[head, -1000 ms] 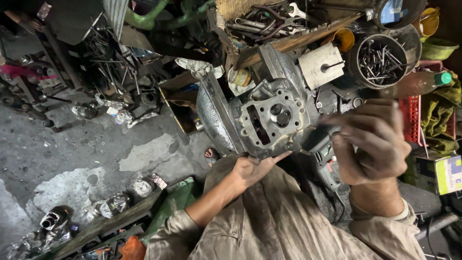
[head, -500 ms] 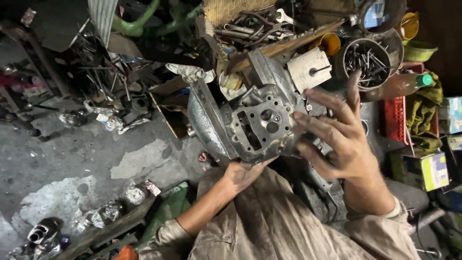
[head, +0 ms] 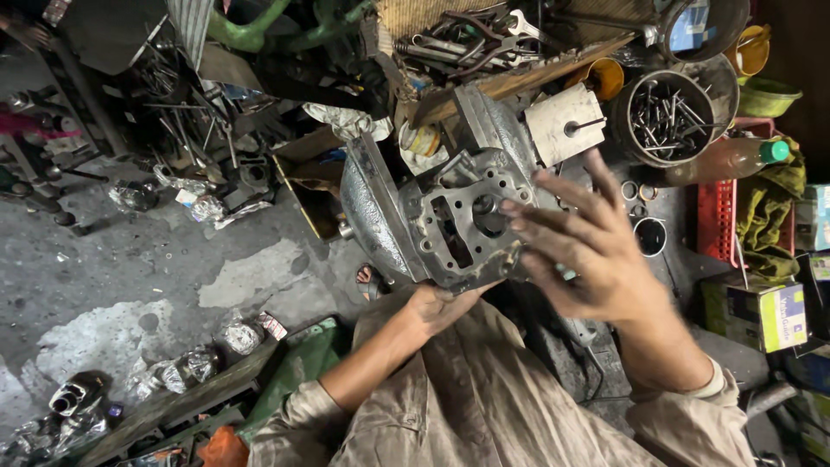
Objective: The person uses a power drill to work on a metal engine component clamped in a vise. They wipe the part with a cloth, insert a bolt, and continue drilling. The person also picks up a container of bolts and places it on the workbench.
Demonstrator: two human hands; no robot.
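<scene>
- The grey metal engine part (head: 450, 220) is in the middle of the view, above the person's lap, with its flat face full of holes turned up to the camera; it touches the edge of the crowded bench behind it
- The left hand (head: 441, 304) is under the lower edge of the engine part and supports it from below; the fingers are hidden under the metal, so how far they are closed I cannot tell
- The right hand (head: 588, 251) is wide open, fingers spread, and holds nothing; its fingertips are at the right side of the face of the part; the hand is a little blurred
- A round dark tin (head: 629, 130) on the bench, behind the right hand, is full of long nails or bolts
- A small dark cup (head: 650, 235) stands just beside the right hand; what is in it I cannot tell
- A red plastic crate (head: 714, 220) is at the right; a green cloth (head: 765, 216) hangs over its edge
- A flat tray (head: 467, 39) at the top holds wrenches and other hand tools
- An open cardboard box (head: 303, 186) lies on the floor left of the part
</scene>
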